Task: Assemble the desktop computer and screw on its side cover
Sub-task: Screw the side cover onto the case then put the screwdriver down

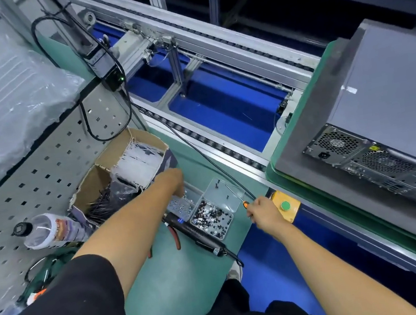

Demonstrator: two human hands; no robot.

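The desktop computer (395, 131) lies on its side at the right of the frame, on a dark mat over a green pallet (301, 128) that sits on the conveyor line (213, 49) running from upper left to lower right. Its broad grey side cover (390, 73) faces up and looks already laid in place, with the rear panel of fans and ports turned toward the lower right; from here I cannot tell whether any screws hold the cover, so I judge the assembly largely closed up and the fastening not yet done. Left of centre stands an open cardboard box (123, 174) of cable ties and dark bits, with a plastic bottle (51, 230) lying at the lower left beside it. Near the middle bottom sits a clear divided screw tray (206, 208), silvery screws in its left compartment, dark ones in the nearer one. A black electric screwdriver (199, 233) lies just beside the tray, untouched. The left hand (173, 183) reaches down into the silvery compartment, fingertips bent among the screws; whether it has pinched one I cannot tell. The right hand (262, 211) is curled round the orange handle of a thin hand screwdriver (236, 193), next to a yellow box with a green button (285, 205). Picking a screw seems to be the step in hand; driving them into the cover remains.
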